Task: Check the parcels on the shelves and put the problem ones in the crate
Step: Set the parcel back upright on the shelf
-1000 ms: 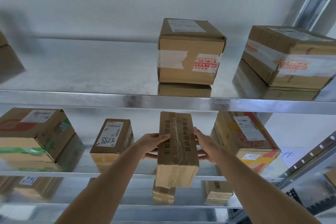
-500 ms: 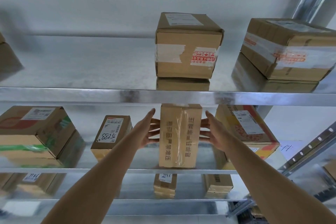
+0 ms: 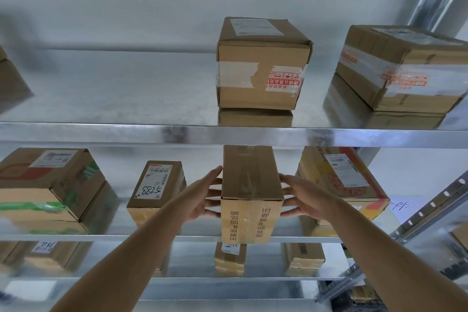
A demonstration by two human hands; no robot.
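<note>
Since a second ago the tall taped box [image 3: 250, 195] has gone from tilted out over the shelf edge to standing on the middle shelf [image 3: 177, 238], upright between the hands. From the head view, the left hand [image 3: 202, 196] and right hand [image 3: 301, 197] lie flat against its two sides, fingers straight and spread, not curled round it. Left of the left fingers stands the box marked 5788 [image 3: 154, 190]; right of the right fingers, a yellow box [image 3: 339, 180]. It looks checked and returned, not a problem parcel; no crate shows.

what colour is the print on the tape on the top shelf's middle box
Red print on clear tape, on the middle box; the head view shows it.
</note>
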